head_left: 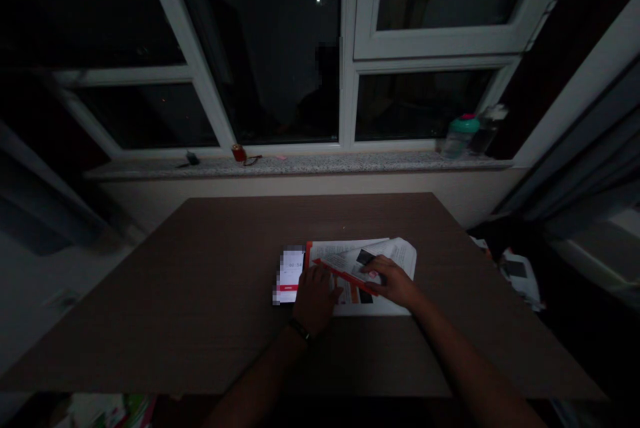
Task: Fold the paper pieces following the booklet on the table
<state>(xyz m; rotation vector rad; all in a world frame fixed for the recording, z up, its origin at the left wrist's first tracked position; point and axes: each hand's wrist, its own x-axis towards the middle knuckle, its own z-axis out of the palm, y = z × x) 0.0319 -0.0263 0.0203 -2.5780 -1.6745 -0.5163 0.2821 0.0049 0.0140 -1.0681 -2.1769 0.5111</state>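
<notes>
Printed paper sheets point(340, 248) with a red left edge lie on the brown table. One sheet is turned over, and its red-edged side point(350, 277) slants across the pages beneath. My right hand point(393, 281) grips this turned sheet near its lower red end, thumb below and fingers on top. My left hand point(317, 295) rests at the left edge of the sheets, palm down, with its thumb apart from its fingers; it wears a dark wristband. Beside it lies a phone point(291, 271) with a lit screen, partly hidden by that hand.
The brown table point(210, 281) reaches toward a window. On its stone sill point(310, 165) stand a teal-capped bottle point(461, 135), another clear bottle point(487, 131) and a small red-brown object point(239, 153). Crumpled papers point(523, 275) lie beyond the right table edge. The room is dim.
</notes>
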